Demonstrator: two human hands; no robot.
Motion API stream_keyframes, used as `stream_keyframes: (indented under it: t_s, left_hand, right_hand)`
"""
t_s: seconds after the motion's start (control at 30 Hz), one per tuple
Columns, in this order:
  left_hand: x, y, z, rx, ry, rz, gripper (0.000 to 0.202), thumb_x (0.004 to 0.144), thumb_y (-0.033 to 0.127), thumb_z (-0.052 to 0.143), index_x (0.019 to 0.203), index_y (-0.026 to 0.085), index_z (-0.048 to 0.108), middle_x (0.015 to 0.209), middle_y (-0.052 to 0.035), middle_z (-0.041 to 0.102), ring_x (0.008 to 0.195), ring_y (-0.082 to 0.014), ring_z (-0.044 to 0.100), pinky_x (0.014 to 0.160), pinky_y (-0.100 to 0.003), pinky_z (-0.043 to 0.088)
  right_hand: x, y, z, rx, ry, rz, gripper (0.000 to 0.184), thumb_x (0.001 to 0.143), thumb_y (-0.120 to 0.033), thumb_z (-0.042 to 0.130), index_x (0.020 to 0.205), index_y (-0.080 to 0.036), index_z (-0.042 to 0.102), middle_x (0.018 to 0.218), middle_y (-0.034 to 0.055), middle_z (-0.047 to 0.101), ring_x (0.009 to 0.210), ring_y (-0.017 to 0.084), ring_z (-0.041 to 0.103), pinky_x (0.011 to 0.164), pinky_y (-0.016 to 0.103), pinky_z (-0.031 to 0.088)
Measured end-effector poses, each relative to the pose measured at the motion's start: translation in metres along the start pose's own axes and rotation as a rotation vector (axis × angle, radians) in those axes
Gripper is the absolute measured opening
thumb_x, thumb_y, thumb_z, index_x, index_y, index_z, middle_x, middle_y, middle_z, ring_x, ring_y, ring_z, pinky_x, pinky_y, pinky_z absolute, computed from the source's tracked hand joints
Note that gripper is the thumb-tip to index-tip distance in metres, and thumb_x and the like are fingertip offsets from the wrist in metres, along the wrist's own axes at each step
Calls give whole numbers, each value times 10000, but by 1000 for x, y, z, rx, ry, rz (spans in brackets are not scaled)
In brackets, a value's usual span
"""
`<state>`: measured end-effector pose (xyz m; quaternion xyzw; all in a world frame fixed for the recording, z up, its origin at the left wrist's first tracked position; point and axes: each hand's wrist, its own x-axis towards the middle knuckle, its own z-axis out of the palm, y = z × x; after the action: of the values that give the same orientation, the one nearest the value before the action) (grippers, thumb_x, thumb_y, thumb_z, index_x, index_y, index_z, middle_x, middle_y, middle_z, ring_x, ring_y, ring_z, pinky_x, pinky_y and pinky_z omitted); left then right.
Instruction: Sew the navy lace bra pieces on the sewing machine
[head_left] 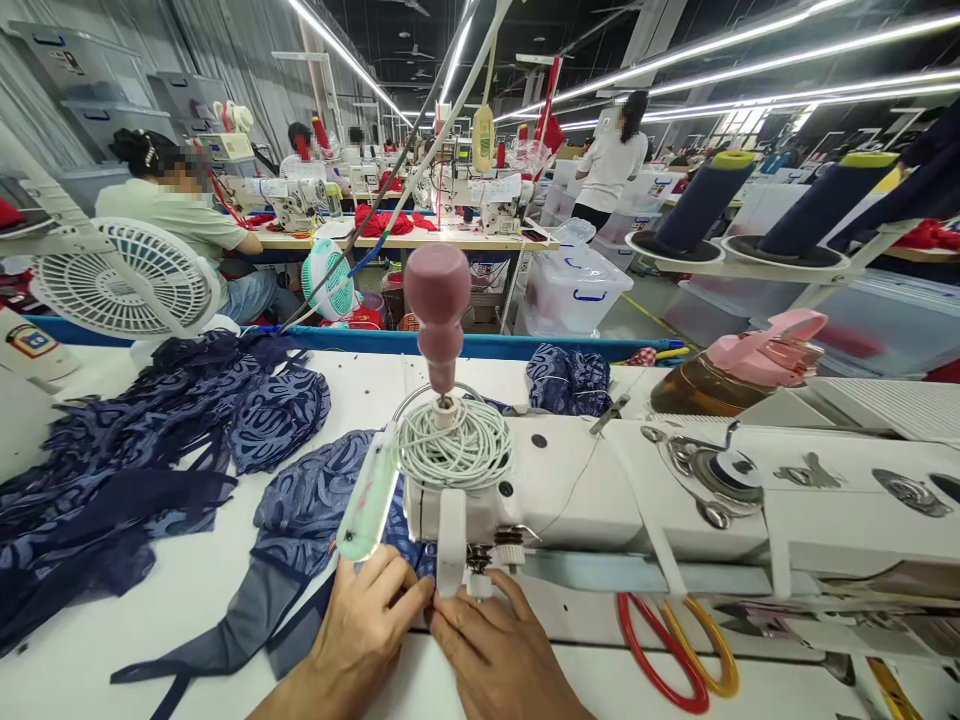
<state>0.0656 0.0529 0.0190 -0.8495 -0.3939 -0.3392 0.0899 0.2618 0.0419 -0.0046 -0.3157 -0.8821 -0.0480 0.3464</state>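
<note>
A white sewing machine (585, 475) stands in front of me. Dark navy patterned fabric of a bra (319, 495) runs in under its needle end, with plain mesh strips trailing to the left. My left hand (371, 615) is closed on the fabric's near edge, left of the needle. Beside the presser foot, my right hand (495, 645) holds the same edge, its thumb side close to my left fingertips. The machine head partly hides the fingertips and the stitching spot. A pale green handheld strip (367, 500) leans on the machine head above my left hand.
More navy bra pieces (135, 450) lie heaped left; a tied bundle (568, 380) sits behind the machine. Red-and-yellow-handled scissors (667, 650) rest at right. A pink-lidded bottle (739, 370), thread cones (705, 205), pink-handled tool (439, 310) and white fan (127, 278) surround the machine. Other people work beyond.
</note>
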Motion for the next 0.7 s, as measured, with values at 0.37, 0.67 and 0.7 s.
stream_keyframes:
  t_s: [0.37,0.67,0.7]
  left_hand:
    - [-17,10,6,61,-22,32,369,1036,127,324,1164,124,670,1052,-88,757,1088,-229,643,1213,-579,57]
    - [-19,-13,-11,-75,-96,45,326,984,153,397,1162,213,664,1092,-10,763,1031,-213,623,1197,-585,-89]
    - [-18,-13,-10,-65,-89,43,310,981,156,414,1155,210,666,1085,-7,764,1021,-214,623,1197,-586,-88]
  right_hand:
    - [16,7,-24,121,-202,226,431,871,-52,409,1206,-206,633,1033,82,680,954,223,611,799,332,474]
    - [1,10,-9,-4,-214,36,537,768,-49,508,1293,-140,574,800,30,689,848,248,605,869,403,433]
    - [1,10,-9,-3,-199,41,537,767,-52,506,1293,-138,575,811,43,694,883,260,608,849,395,443]
